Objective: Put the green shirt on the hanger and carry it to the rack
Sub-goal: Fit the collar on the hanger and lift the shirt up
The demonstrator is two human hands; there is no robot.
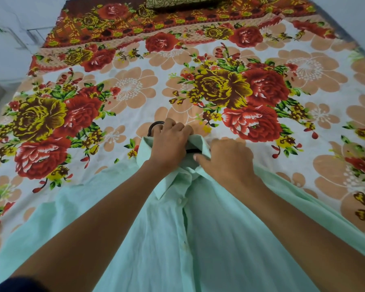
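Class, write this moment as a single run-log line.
stage: fitting hanger | left hand: grips black hanger hook | right hand: pinches pale green button-up shirt at collar | surface: floral bedsheet | rack: not visible

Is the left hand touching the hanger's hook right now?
Touching. The head view shows the left hand with its fingers curled over the base of the black hanger hook at the green shirt collar.
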